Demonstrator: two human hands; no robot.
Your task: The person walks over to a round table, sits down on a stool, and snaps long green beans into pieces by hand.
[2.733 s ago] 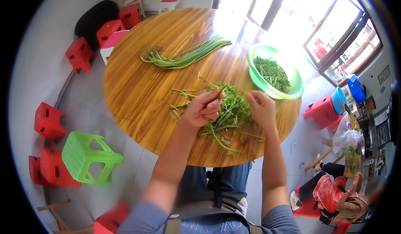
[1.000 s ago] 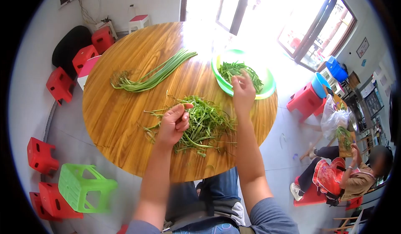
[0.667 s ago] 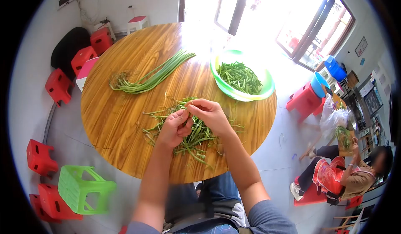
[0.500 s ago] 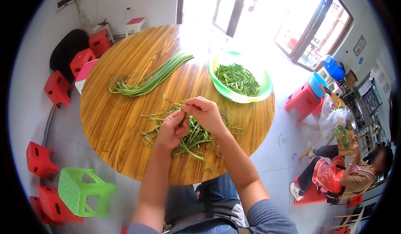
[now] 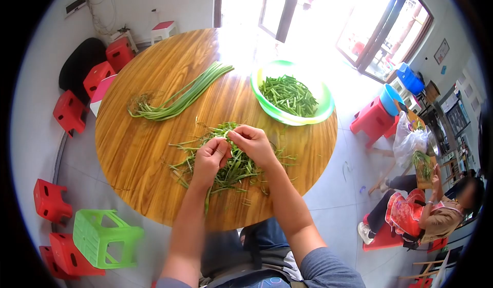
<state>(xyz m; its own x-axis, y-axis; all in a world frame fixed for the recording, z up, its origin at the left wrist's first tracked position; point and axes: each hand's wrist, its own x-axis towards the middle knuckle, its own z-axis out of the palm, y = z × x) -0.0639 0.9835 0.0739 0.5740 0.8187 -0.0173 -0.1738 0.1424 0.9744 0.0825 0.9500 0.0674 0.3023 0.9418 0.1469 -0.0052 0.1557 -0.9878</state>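
Observation:
Over a heap of loose green stems on the round wooden table, my two hands meet fingertip to fingertip. My left hand is closed in a pinch, and a thin green stem hangs below it near the wrist. The fingers of my right hand pinch at the same spot, where a bit of green stem shows between the hands. Most of that stem is hidden by the fingers. Beyond, a bundle of long green stems with stringy ends lies at the left. A green-rimmed basin holds short cut green pieces.
Red stools and a green stool stand on the floor at left. At right, a seated person handles greens beside a white plastic bag. A blue basin rests on a red stool. Glass doors stand at the back.
My hands stay over the heap, with the right hand shifted slightly right and down. A stem now hangs by my left wrist. The whole view has shifted a little.

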